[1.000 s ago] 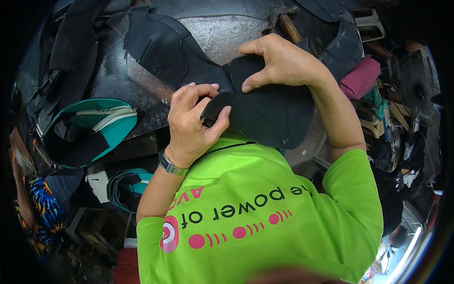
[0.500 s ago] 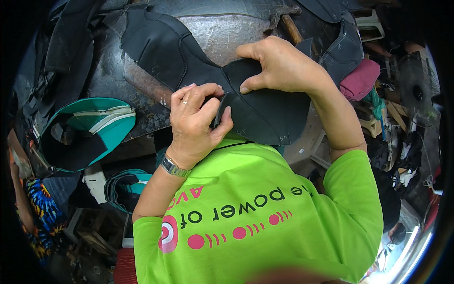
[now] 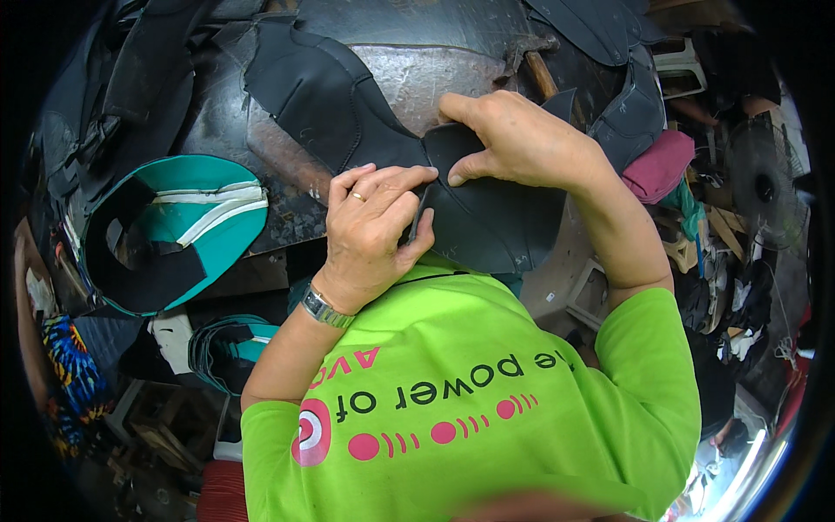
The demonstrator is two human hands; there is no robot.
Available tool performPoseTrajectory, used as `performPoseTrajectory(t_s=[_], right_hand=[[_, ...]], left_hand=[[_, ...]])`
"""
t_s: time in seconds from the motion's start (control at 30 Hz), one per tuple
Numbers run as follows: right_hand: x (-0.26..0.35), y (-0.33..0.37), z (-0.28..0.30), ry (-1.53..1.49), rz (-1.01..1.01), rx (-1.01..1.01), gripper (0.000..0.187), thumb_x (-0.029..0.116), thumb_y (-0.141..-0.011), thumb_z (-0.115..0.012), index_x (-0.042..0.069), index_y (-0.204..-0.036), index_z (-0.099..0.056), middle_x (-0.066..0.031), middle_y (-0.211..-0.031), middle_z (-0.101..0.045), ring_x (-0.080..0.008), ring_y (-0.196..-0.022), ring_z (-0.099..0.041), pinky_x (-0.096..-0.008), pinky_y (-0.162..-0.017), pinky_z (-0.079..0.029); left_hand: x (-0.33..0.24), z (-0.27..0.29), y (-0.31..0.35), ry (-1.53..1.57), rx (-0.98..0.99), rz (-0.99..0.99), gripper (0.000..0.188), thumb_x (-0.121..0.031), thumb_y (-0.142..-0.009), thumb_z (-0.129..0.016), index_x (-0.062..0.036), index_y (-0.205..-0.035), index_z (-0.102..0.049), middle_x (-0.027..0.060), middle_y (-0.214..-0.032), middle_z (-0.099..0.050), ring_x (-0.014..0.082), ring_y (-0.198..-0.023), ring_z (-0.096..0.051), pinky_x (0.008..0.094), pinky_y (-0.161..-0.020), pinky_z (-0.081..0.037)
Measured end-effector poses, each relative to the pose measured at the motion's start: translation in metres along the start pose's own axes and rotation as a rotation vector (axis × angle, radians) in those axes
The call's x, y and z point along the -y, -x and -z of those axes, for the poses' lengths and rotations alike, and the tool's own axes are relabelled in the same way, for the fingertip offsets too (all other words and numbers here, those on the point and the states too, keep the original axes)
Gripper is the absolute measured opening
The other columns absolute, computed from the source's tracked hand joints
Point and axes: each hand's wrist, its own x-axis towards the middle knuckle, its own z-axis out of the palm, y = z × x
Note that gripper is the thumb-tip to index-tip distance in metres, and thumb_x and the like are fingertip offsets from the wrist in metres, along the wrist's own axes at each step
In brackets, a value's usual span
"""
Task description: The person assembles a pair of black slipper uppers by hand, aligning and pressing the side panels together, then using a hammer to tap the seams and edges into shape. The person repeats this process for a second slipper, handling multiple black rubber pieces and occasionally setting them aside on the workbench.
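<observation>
A black stitched shoe upper [image 3: 317,104] lies across the near edge of the bench, its right part hanging toward my lap. My left hand [image 3: 374,222] grips a folded edge of it near the middle seam, with the thumb below and the forefinger stretched along the top toward the seam. Just right of there, my right hand [image 3: 517,139] is closed on the upper, its thumb pressing on the black surface beside the seam and its fingers over the far edge. The underside of the fold is hidden behind my left fingers.
A hammer [image 3: 539,74] lies on the dark worktable [image 3: 417,26] beyond my right hand. Green-and-black lined pieces [image 3: 217,204] stand at the left. More black cut pieces [image 3: 631,100] lie far right, by a maroon cloth [image 3: 659,165]. A fan [image 3: 765,187] is at the right.
My left forefinger has straightened and reached right, closer to my right thumb at the seam. The fold by my left hand lies lower. The whole view has shifted slightly.
</observation>
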Motion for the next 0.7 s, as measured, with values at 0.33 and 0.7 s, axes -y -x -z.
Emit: performPoseTrajectory(t_s=[0.33, 0.7], right_hand=[[-0.003, -0.006, 0.003, 0.012, -0.026, 0.113, 0.034, 0.029, -0.084, -0.076, 0.002, -0.1, -0.062, -0.0246, -0.079, -0.066, -0.0454, -0.084, -0.065, -0.0505, -0.072, -0.049], [-0.011, -0.013, 0.004, -0.114, 0.049, 0.127, 0.039, 0.024, -0.08, -0.081, -0.002, -0.092, -0.055, -0.0235, -0.073, -0.054, -0.0425, -0.068, -0.044, -0.0427, -0.063, -0.043]], left_hand=[[0.002, 0.004, 0.0, 0.002, 0.03, -0.007, 0.018, -0.008, -0.072, -0.076, -0.0072, -0.078, -0.06, -0.0005, -0.117, -0.071, 0.018, -0.104, -0.064, 0.0414, -0.098, -0.043], [0.005, 0.003, 0.001, 0.008, 0.014, -0.006, 0.019, -0.012, -0.074, -0.076, -0.0053, -0.08, -0.06, 0.0023, -0.113, -0.07, 0.0215, -0.101, -0.064, 0.0423, -0.099, -0.044]])
